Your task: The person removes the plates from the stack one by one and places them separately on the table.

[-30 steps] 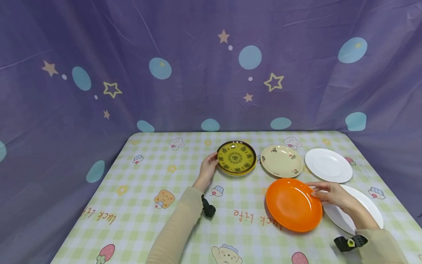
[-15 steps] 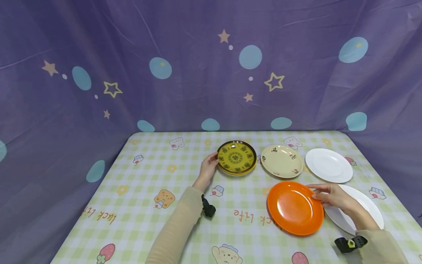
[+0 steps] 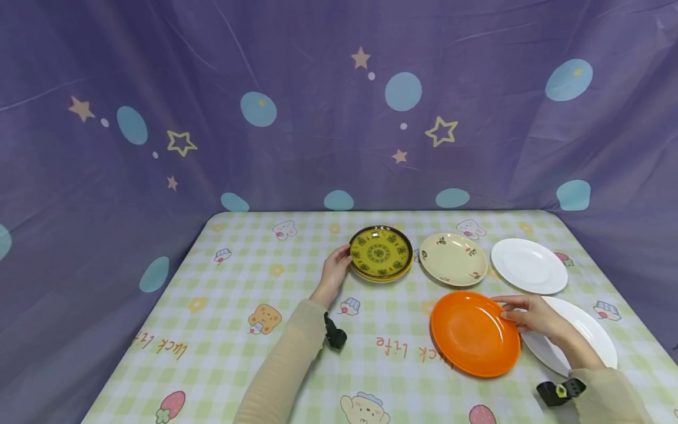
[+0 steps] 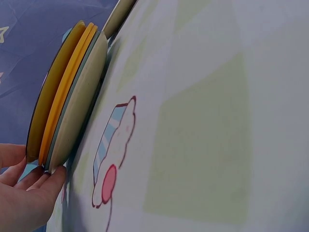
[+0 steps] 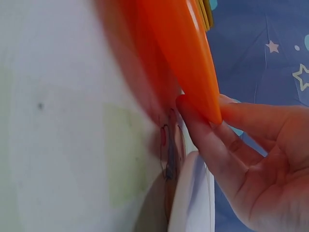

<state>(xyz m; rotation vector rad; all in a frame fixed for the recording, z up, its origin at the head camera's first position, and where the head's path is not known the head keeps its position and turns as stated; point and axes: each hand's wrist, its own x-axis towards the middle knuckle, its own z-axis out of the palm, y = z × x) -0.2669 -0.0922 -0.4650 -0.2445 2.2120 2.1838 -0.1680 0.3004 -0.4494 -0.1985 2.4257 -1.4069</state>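
Note:
In the head view my left hand (image 3: pixel 335 272) holds the left edge of a stack of plates, with an olive patterned plate (image 3: pixel 378 253) on top. Seen from the left wrist, fingers meet the rims of the stack, where a yellow-orange plate (image 4: pixel 65 96) and a cream plate (image 4: pixel 84 104) lie lower down. My right hand (image 3: pixel 541 318) pinches the right rim of an orange plate (image 3: pixel 474 334). A gap and a shadow show beneath that plate (image 5: pixel 186 48) in the right wrist view, so it is off the table.
Behind the orange plate lies a cream plate with small floral marks (image 3: pixel 453 259). One white plate (image 3: pixel 528 265) is at the back right; another white plate (image 3: pixel 582 335) lies partly under my right hand. A checked cloth (image 3: pixel 222 377) covers the table, with a purple curtain (image 3: pixel 318 159) behind.
The orange plate has shifted slightly right and toward me in my right hand, mostly in the first half second. My left hand and the stack look unmoved.

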